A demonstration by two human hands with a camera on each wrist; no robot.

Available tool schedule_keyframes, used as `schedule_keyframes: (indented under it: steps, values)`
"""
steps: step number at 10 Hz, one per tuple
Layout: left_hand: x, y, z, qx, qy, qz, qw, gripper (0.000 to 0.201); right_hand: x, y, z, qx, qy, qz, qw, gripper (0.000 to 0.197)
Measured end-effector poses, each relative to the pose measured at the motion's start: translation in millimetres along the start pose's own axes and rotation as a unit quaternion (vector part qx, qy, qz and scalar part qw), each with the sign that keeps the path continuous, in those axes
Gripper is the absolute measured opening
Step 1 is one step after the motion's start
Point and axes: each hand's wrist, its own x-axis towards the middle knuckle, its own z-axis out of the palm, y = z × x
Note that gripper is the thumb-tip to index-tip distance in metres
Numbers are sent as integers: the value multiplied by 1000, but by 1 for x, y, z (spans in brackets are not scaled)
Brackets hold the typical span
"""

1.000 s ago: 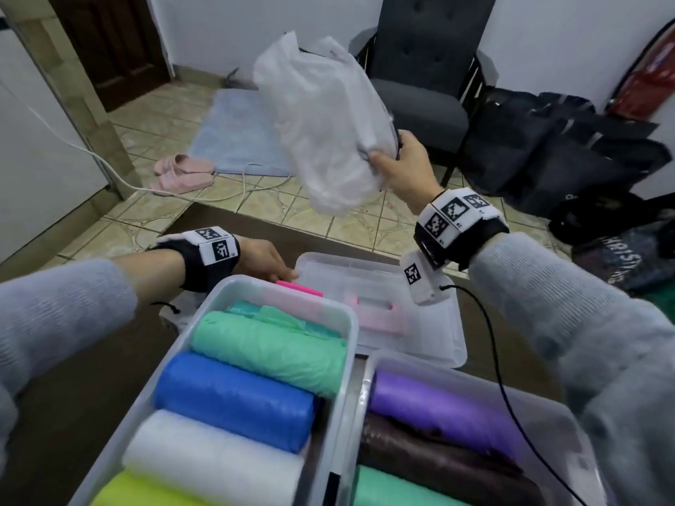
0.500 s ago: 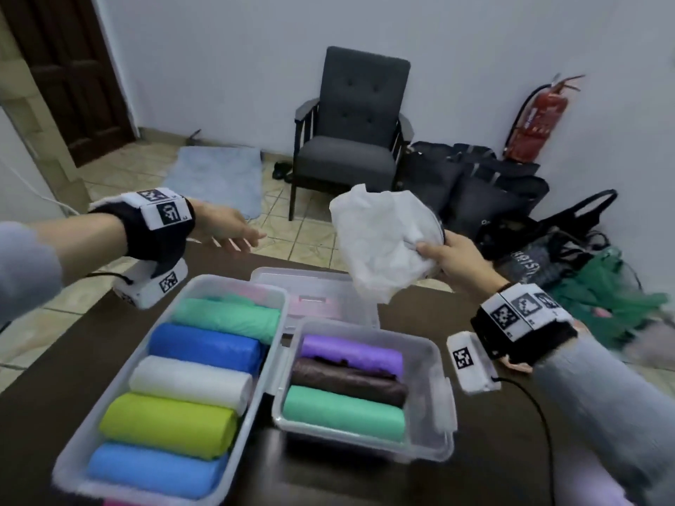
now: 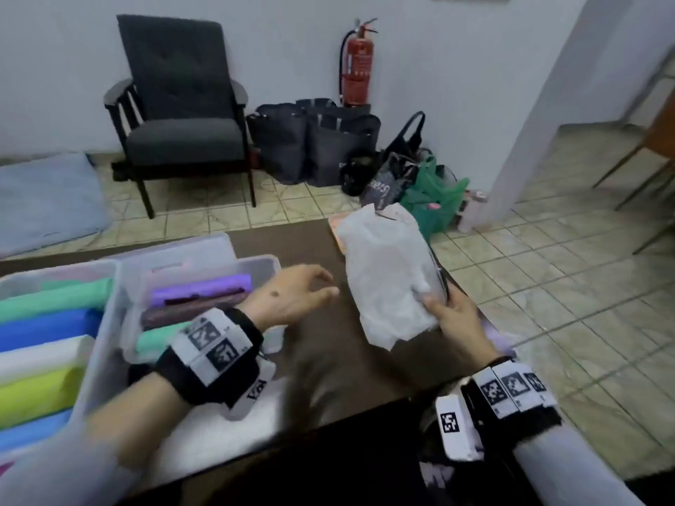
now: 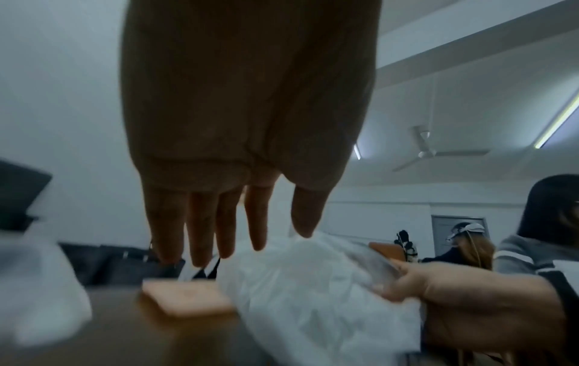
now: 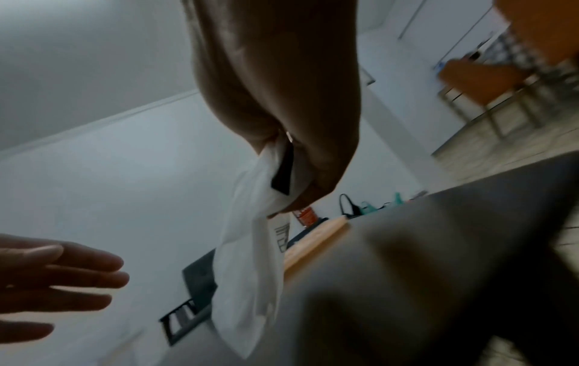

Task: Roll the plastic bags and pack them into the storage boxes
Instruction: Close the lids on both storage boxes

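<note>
a white plastic bag point(image 3: 387, 272) was held above the dark table point(image 3: 321, 356), pinched at its edge by the right hand point(image 3: 456, 319). the left hand point(image 3: 292, 297) was seen just left of the bag, fingers point(image 4: 200, 230) straight and spread, nothing held. two storage boxes point(image 3: 109, 286) of rolled bags point(image 3: 51, 326) were noted further left of the bag.

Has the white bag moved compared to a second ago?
Yes. The white bag, pinched by the right hand, has come down from above the storage boxes onto the table.

No legible text anywhere; lettering on dark bag point(image 3: 389, 184) blurred (unreadable); wristband markers point(image 3: 212, 341) coded patterns only
</note>
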Motion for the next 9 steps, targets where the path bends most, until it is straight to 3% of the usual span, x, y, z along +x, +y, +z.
schedule_keyframes:
  steps: [1, 2, 3, 4, 5, 6, 7, 8, 9]
  values:
    - [5, 18, 92, -33, -39, -19, 998, 51, -39, 39, -57, -41, 94, -9, 995, 31]
    - [11, 28, 146, -2, -50, -33, 998, 61, -70, 67, -89, -90, 170, -3, 981, 32]
    - [19, 38, 192, 76, -27, -22, 996, 64, -120, 106, -111, -107, 291, 3, 951, 33]
    - [23, 41, 216, 131, 3, -26, 991, 64, -158, 141, -114, -166, 361, 10, 917, 38]
    - [30, 43, 231, 162, 51, -42, 985, 65, -188, 198, -116, -271, 363, 110, 885, 49]
    - [38, 42, 237, 182, 71, -22, 980, 62, -193, 226, -107, -393, 306, 191, 846, 48]
    - [40, 38, 241, 173, 76, -19, 982, 61, -191, 239, -100, -444, 242, 251, 825, 45]
    - [42, 32, 244, 151, 74, -28, 985, 61, -182, 247, -97, -462, 134, 390, 785, 44]
    - [42, 31, 245, 152, 78, -24, 985, 60, -172, 244, -103, -450, -10, 516, 729, 72]
